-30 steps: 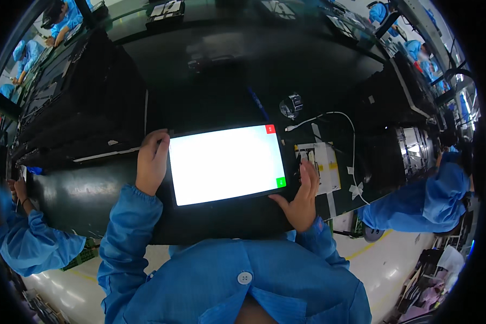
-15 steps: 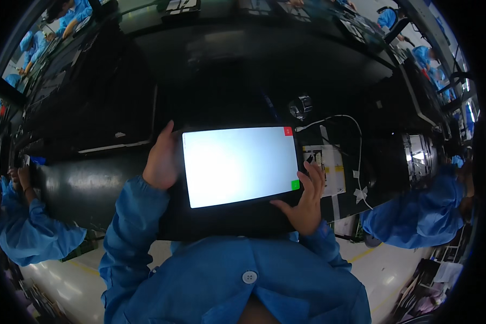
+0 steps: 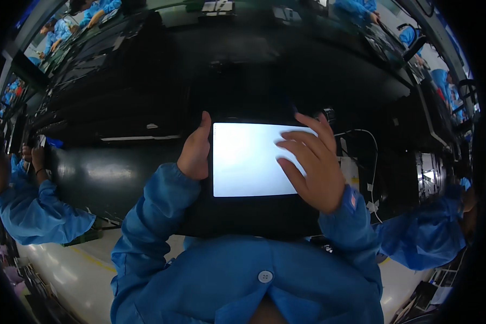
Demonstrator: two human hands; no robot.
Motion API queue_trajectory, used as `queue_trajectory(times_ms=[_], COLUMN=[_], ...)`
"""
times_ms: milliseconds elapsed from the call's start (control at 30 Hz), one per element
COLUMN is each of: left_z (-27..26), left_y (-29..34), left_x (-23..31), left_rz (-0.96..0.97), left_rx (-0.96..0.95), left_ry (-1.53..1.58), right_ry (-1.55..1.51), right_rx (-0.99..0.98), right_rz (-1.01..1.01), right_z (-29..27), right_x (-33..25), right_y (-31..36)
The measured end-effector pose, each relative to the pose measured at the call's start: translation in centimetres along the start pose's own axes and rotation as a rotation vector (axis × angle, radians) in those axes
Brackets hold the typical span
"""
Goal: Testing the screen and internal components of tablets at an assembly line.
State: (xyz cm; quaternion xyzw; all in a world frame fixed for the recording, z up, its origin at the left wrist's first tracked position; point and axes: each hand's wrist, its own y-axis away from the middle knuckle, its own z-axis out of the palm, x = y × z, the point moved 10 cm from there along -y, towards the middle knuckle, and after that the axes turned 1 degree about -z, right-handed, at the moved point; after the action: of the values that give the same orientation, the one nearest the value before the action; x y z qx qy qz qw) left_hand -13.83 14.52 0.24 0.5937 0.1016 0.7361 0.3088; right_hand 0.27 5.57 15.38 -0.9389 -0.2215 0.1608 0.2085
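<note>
A tablet [image 3: 248, 162] with a lit white screen lies before me at the middle of the dark table. My left hand [image 3: 195, 154] grips its left edge, thumb pointing up and the other fingers hidden behind it. Over the right part of the screen hovers my right hand [image 3: 321, 170], fingers spread and slightly bent, with nothing in them. It covers the screen's right corners. Whether a fingertip touches the glass I cannot tell.
A white cable [image 3: 376, 162] curves over the table right of the tablet, near a pale printed sheet [image 3: 351, 173]. A clear roll, perhaps tape [image 3: 329, 114], is partly behind my right hand. Co-workers' blue sleeves flank me at left [image 3: 43, 213] and right [image 3: 421, 240].
My right hand has moved from the tablet's lower right edge up and over the screen, hiding the red and green corner squares. The left hand keeps its grip; the view has shifted slightly.
</note>
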Motion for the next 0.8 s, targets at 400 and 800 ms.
queue_trajectory(times_ms=[400,800], left_z=[-2.5,-1.5], left_y=[-4.4,-4.5], left_x=[-1.5,-1.4], left_rz=[0.012,-0.005], left_rx=[-0.135,-0.273], left_ry=[0.424,0.569], right_ry=[-0.476,-0.523], right_rx=[-0.24,-0.164], right_rz=[0.146,0.171], right_z=[12.3,12.7], right_x=[0.4,0.7], right_y=[-11.3,-10.2])
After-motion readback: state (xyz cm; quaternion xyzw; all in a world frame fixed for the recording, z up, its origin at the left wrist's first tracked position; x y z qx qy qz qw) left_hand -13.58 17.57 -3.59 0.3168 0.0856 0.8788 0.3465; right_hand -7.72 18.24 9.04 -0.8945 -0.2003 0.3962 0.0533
